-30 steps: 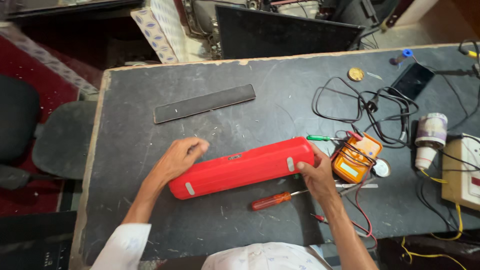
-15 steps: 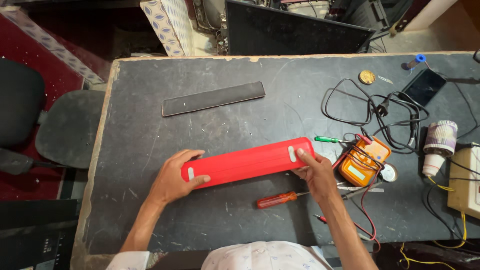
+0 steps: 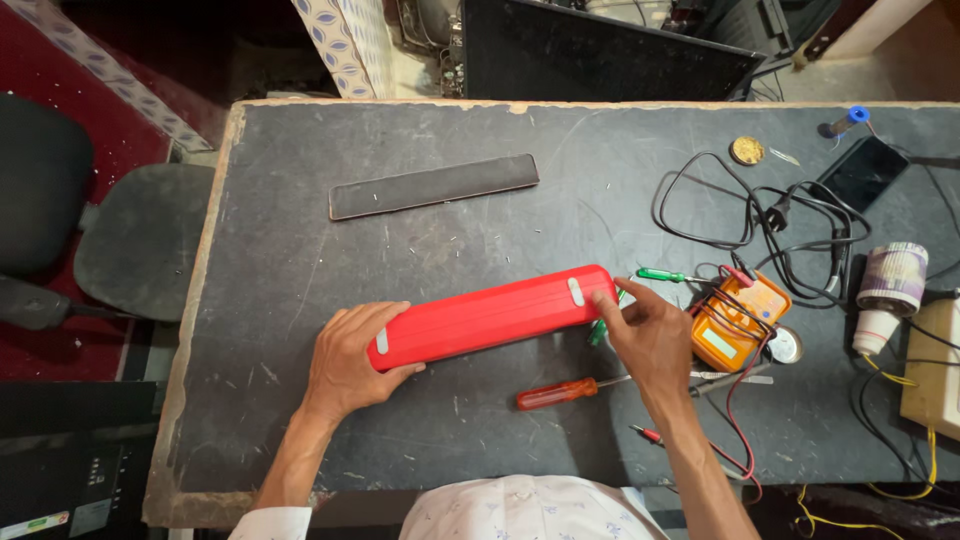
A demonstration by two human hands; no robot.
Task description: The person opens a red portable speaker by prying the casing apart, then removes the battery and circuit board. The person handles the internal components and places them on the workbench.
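A long red bar-shaped case (image 3: 490, 316) with rounded ends lies slanted at mid-frame on the desk (image 3: 300, 200), the left hand (image 3: 350, 360) gripping its lower-left end and the right hand (image 3: 650, 335) its upper-right end.

A black phone (image 3: 862, 172) lies face up near the table's far right corner, its rectangular screen dark. An orange multimeter (image 3: 738, 322) sits right of centre, just beside the right hand (image 3: 650, 338), with a small pale grey-green rectangular display on its near half and cables draped over it. Beyond the table's far edge a large flat monitor (image 3: 600, 55) leans, its wide screen black and blank. At the bottom left corner of the view, below the table, a dark device (image 3: 60, 490) carries a small strip-shaped label (image 3: 35, 523) in white and green.
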